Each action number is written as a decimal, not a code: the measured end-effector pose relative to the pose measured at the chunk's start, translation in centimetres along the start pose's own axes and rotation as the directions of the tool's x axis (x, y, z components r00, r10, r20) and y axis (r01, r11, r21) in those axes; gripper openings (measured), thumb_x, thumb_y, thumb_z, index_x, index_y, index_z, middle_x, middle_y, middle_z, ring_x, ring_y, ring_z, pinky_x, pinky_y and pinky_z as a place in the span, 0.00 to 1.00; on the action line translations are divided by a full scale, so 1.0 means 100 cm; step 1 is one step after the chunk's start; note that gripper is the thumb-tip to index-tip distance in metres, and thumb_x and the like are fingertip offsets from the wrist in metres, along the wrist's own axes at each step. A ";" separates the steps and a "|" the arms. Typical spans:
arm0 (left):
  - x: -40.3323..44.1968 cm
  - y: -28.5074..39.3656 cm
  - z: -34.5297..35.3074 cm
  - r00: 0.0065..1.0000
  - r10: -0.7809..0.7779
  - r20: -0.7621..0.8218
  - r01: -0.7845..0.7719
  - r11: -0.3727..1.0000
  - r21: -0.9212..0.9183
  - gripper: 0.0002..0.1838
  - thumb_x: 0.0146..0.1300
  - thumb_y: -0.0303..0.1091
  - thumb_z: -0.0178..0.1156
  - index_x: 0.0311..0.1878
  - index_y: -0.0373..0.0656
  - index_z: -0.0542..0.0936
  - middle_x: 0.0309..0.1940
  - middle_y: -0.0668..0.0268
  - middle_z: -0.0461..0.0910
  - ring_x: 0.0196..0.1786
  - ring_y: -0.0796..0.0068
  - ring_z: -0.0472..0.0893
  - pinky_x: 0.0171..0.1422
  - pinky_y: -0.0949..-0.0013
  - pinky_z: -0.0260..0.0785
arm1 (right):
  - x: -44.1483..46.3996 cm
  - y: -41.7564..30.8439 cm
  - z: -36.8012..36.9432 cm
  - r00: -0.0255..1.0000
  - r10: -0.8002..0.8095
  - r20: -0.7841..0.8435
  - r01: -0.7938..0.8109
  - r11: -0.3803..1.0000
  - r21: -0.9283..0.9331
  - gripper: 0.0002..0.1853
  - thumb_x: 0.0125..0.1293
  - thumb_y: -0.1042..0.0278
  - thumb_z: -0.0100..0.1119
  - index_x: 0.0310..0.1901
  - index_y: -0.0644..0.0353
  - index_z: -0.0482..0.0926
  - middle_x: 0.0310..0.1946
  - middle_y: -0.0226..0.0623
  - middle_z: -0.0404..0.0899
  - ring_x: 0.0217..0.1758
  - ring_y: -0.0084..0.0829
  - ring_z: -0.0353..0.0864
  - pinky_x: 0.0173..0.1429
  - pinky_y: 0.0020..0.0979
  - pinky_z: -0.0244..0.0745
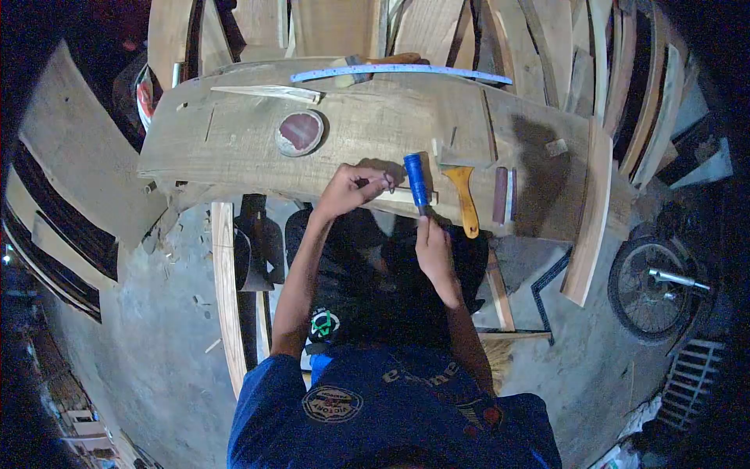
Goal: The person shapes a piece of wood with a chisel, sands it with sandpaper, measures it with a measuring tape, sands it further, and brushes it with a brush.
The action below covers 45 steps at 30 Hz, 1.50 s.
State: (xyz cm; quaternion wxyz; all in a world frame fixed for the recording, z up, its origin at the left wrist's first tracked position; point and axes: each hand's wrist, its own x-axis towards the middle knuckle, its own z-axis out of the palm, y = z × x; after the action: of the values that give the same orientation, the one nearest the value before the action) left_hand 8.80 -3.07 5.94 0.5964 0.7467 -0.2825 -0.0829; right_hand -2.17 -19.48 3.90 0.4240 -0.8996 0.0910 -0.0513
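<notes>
My left hand is over the front of the wooden workbench, its fingers pinched together; what is between them is too small to make out. A thin pale wooden strip lies beside those fingertips. With my right hand I grip the dark lower end of a tool with a blue ribbed handle. Its blue end points up and away from me, over the strip. Just right of it lies a scraper with a yellow handle. The tool's kind is unclear.
A round reddish-brown sanding pad, a pointed wood sliver, a paintbrush and a long pale-blue strip lie farther back. A brown stick is at right. Boards lean behind; a wheel stands right.
</notes>
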 end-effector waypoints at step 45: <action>-0.001 0.007 0.000 0.972 0.190 0.142 -0.211 0.965 0.156 0.09 0.52 0.25 0.53 0.37 0.36 0.76 0.32 0.60 0.77 0.35 0.69 0.76 0.40 0.72 0.67 | 0.000 -0.011 -0.010 0.997 -0.056 -0.053 0.055 0.998 -0.024 0.15 0.62 0.62 0.39 0.27 0.66 0.68 0.19 0.53 0.69 0.25 0.53 0.69 0.25 0.44 0.61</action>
State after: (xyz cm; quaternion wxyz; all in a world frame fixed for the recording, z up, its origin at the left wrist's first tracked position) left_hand 8.50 -3.10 6.59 0.5171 0.7556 -0.3998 -0.0444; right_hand -2.15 -19.52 5.36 0.4097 -0.9048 0.0779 -0.0861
